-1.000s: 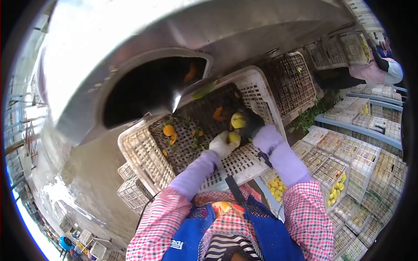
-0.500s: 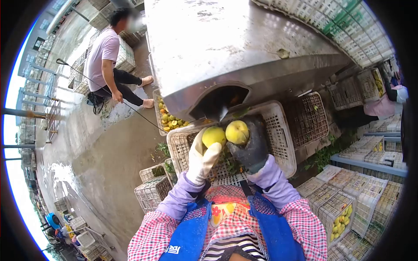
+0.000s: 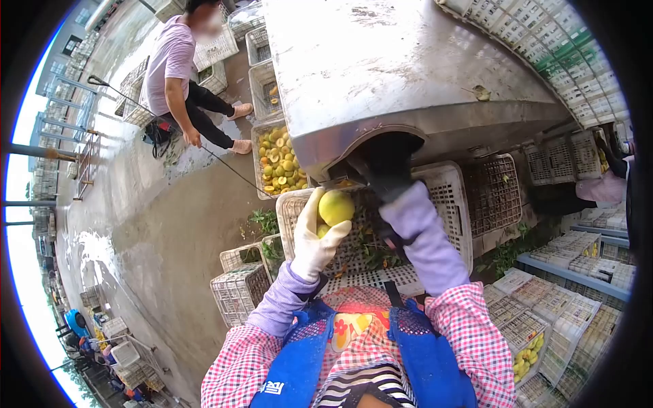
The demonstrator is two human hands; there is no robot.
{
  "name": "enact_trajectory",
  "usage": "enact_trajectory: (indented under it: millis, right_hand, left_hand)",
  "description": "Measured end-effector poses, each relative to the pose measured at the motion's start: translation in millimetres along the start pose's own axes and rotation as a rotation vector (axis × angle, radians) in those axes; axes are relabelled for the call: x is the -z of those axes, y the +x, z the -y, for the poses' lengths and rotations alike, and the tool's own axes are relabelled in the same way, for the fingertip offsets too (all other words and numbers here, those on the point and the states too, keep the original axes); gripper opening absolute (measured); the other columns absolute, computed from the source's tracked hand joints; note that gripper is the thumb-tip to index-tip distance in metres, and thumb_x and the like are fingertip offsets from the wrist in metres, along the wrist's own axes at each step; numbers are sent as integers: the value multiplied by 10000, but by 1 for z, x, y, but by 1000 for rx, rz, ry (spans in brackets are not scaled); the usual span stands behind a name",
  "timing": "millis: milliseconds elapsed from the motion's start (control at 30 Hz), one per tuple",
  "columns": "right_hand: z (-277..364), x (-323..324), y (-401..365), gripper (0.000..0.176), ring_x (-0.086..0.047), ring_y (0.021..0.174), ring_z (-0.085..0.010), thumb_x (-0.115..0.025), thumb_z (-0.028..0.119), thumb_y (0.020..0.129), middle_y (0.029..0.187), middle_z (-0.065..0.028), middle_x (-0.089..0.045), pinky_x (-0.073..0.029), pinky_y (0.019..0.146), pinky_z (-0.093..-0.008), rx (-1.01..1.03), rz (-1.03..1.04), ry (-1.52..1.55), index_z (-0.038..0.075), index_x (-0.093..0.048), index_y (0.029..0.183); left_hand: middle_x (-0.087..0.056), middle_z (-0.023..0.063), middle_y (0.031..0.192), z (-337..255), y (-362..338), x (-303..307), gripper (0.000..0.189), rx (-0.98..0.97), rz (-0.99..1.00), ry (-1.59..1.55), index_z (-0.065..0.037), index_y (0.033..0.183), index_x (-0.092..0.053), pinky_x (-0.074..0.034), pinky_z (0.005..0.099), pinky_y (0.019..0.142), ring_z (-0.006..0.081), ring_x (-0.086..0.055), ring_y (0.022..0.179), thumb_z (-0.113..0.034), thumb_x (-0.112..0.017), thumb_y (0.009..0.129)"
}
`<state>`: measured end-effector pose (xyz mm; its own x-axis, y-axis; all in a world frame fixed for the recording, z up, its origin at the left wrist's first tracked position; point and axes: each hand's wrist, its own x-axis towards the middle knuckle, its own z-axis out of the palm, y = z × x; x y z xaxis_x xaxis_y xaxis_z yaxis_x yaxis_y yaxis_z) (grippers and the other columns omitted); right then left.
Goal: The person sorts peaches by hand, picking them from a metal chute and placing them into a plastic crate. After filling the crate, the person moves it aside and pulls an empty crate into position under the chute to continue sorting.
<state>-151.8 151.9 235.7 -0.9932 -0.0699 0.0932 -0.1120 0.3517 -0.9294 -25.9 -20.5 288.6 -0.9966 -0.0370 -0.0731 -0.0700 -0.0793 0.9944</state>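
My left hand [image 3: 314, 238], in a white glove, grips a yellow-green peach [image 3: 336, 207] over the near crate. Part of a second peach [image 3: 323, 232] shows lower, between thumb and palm. My right hand [image 3: 384, 166], in a black glove, reaches into the dark opening [image 3: 354, 151] in the metal housing [image 3: 422, 115]. Its fingers are hidden there, and so is anything they hold. Below both hands stands a pale plastic crate [image 3: 465, 234] with green leaves [image 3: 374, 255] inside.
A crate [image 3: 259, 160] of cut yellow fruit stands left of the housing. Beyond it, a person [image 3: 178, 81] holds a long thin rod. An open-grid crate [image 3: 513, 180] is at the right; stacked crates [image 3: 524, 299] with fruit fill the lower right. Several crates [image 3: 238, 289] stand lower left.
My right hand has moved forward with its peach, from beside the left hand into the housing's opening. My left hand still holds its fruit. The view has shifted slightly.
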Motion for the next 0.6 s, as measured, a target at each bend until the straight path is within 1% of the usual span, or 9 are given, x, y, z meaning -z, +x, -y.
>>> enact_trajectory:
  millis: [67,100,167,200,267,333,433,500,600]
  right_hand:
    - [51,38,-37,712,-606,1188,-378,-810,421,834,1294,-186,-627,-479,1013,-497,16,113,148,30,-560,1374]
    - [69,53,-58,777,-584,1241,-361,-813,435,829,1358,-180,-601,-457,1058,-480,85,182,41,32,-525,1427]
    - [60,57,-85,804,-545,1292,-351,-823,411,814,1410,-177,-568,-419,1102,-468,407,269,-38,37,-502,1450]
    - [56,58,-93,819,-525,1318,-345,-828,399,807,1436,-175,-551,-399,1124,-462,572,316,-79,40,-491,1462]
    - [57,59,-106,823,-501,1342,-339,-843,352,781,1434,-170,-549,-382,1139,-457,444,265,-153,44,-495,1460]
    - [49,52,-114,855,-502,1339,-349,-872,307,723,1431,-179,-536,-377,1141,-458,206,201,-21,53,-506,1452]
    - [40,40,-118,873,-517,1309,-362,-883,291,693,1411,-186,-543,-400,1113,-472,56,168,215,43,-509,1442]
    - [56,33,-117,839,-538,1274,-369,-884,298,688,1391,-187,-560,-421,1083,-484,201,72,49,39,-535,1406]
    - [66,34,-108,786,-556,1241,-374,-880,330,699,1374,-187,-573,-447,1047,-502,359,-62,-253,31,-565,1354]
  left_hand:
    - [-607,137,1284,2,-1,-8,835,-59,-45,-76,87,1473,-414,-498,349,1012,218,-606,1160,-155,-839,796]
    - [-618,144,1268,2,-1,-7,811,-151,-16,130,91,1455,-438,-500,349,1005,225,-612,1153,-165,-838,797]
    - [-639,159,1235,-4,3,1,766,-334,55,544,97,1418,-486,-505,351,991,239,-624,1140,-184,-837,799]
    - [-664,174,1191,-12,0,2,631,-295,115,557,99,1388,-523,-512,350,966,253,-651,1090,-269,-721,916]
    - [-667,167,1191,-32,-8,-4,599,33,160,153,94,1411,-502,-515,354,957,251,-661,1048,-328,-593,995]
    - [-694,124,1021,-31,-17,-3,606,97,211,-129,98,1414,-488,-524,322,838,155,-661,835,-402,-475,1072]
    - [-678,159,1163,-23,-19,-1,600,236,166,-179,95,1448,-450,-499,345,966,196,-666,1004,-387,-426,1092]
    - [-530,195,1456,-22,-11,0,589,13,288,129,82,1476,-428,-341,371,1166,263,-490,1362,-370,-390,1101]
    - [-535,181,1448,-24,-6,-9,573,51,236,-24,66,1482,-430,-371,364,1138,252,-526,1319,-360,-381,1103]
